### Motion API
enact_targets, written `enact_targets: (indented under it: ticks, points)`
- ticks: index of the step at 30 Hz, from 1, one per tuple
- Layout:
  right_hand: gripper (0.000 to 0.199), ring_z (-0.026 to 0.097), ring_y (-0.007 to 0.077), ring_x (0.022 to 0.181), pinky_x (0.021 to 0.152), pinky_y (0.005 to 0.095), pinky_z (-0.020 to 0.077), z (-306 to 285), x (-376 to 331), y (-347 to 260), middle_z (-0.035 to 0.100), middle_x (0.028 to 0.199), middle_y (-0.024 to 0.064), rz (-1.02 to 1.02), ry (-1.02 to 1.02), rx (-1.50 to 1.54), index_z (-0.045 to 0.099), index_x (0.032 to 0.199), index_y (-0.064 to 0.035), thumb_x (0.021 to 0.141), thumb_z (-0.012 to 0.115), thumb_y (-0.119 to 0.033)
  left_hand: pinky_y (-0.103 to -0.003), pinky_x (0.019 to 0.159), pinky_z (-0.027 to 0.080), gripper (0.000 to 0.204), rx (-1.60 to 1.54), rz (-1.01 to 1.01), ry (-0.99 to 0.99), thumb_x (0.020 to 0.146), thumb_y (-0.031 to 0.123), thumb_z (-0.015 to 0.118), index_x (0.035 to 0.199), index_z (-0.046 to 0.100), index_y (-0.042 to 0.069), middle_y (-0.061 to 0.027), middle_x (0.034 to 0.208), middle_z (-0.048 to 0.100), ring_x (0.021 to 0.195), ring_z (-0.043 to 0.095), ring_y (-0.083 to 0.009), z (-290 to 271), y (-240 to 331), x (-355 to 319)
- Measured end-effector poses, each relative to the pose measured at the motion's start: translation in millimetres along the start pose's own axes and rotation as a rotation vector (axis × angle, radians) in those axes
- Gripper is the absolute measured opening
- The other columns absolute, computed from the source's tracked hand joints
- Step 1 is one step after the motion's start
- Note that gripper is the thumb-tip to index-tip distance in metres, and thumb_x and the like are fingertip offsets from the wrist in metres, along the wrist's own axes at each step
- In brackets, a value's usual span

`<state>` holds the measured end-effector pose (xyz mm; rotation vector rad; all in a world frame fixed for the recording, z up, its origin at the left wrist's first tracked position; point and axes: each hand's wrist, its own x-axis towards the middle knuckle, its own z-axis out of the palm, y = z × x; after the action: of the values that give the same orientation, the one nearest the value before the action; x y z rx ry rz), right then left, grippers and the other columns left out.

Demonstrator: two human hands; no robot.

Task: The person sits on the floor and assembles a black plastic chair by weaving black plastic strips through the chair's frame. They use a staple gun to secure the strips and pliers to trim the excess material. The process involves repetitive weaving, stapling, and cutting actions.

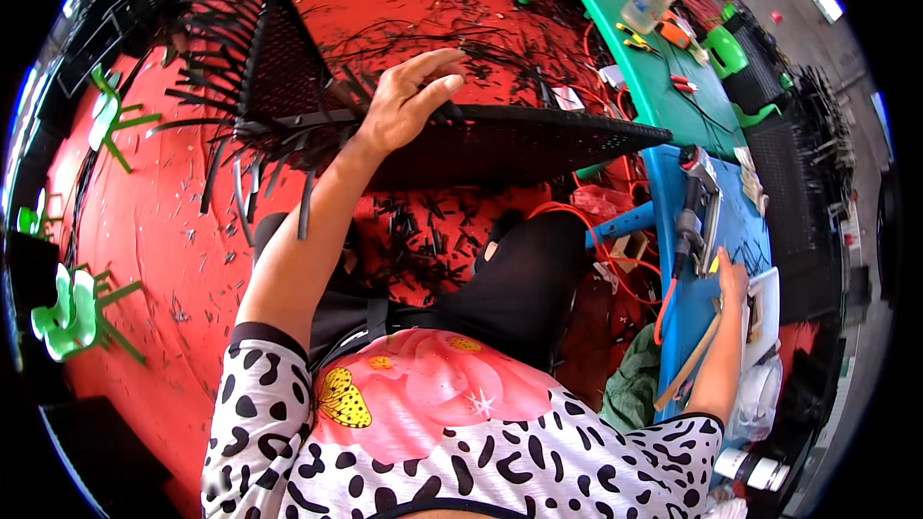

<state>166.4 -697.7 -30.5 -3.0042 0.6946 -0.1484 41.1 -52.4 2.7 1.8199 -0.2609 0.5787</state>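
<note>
A black woven panel piece [519,149] stands in front of me, with loose black strips [216,67] sticking out from its left side. Over its upper edge lies my left hand [409,101], thumb and forefinger stretched out and apart; its lower fingers are partly hidden. To the right, my right hand [732,281] reaches onto the blue table [678,327]. Its fingers are closed around or against a small yellow item [714,265] too small to name. Just beyond that hand rests a silver and black air-powered staple gun [694,207] with an orange hose.
A wooden stick [687,356] and a white tray [763,312] lie beside my right arm. The green table [663,86] holds a clear jar [652,0], pliers and an orange tool. Black strip scraps litter the red floor [173,279]; green chairs [82,312] stand left.
</note>
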Motion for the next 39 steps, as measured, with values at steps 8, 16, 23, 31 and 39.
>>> enact_targets:
  ticks: [8,16,23,31,39]
  points:
    - [0.034,0.06,0.0128,0.08,0.073,0.0279,0.0494,-36,-87,-191,0.065,0.089,0.0073,-0.904,-0.038,0.752,0.061,0.112,-0.0031,0.084,0.068,-0.022,-0.032,0.095,0.042,0.043,-0.076,0.06,0.018,0.095,0.024,0.052,0.13,0.048,-0.001,-0.0106,0.111,0.062,0.106,0.057,-0.0179,-1,-1,-2]
    - [0.032,0.063,0.0283,0.082,0.072,0.0368,0.0501,-61,-252,-395,0.064,0.09,0.0137,-1.557,-0.164,0.846,0.06,0.101,-0.0024,0.073,0.072,-0.01,-0.033,0.094,0.041,0.054,-0.039,0.039,0.029,0.093,0.034,0.054,0.133,0.044,-0.001,-0.0114,0.12,0.058,0.113,0.051,-0.0178,1,8,-8]
    - [0.044,0.063,0.0267,0.075,0.068,0.0368,0.0498,-47,-272,-407,0.063,0.083,0.011,-1.399,-0.279,0.922,0.056,0.112,-0.0028,0.07,0.071,-0.004,-0.034,0.099,0.038,0.056,0.116,0.226,0.111,0.091,0.033,0.056,0.133,0.043,-0.002,-0.0127,0.126,0.053,0.118,0.048,-0.0215,-1,0,-9]
    - [0.041,0.056,0.0076,0.065,0.06,0.0242,0.0459,-35,-254,-405,0.059,0.072,-0.0002,-1.221,-0.557,1.141,0.057,0.111,-0.0017,0.073,0.071,0.002,-0.04,0.1,0.037,0.054,0.409,0.349,0.242,0.085,0.018,0.062,0.13,0.042,-0.004,-0.0208,0.129,0.047,0.12,0.046,-0.0337,9,10,-14]
    - [0.011,0.048,0.0014,0.068,0.06,0.0201,0.0413,-34,-240,-396,0.056,0.073,-0.0059,-1.252,-0.945,1.4,0.061,0.084,-0.004,0.086,0.063,-0.014,-0.051,0.092,0.044,0.034,0.703,0.873,0.152,0.066,0.006,0.066,0.098,0.061,-0.004,-0.0189,0.108,0.058,0.103,0.058,-0.0354,43,57,-39]
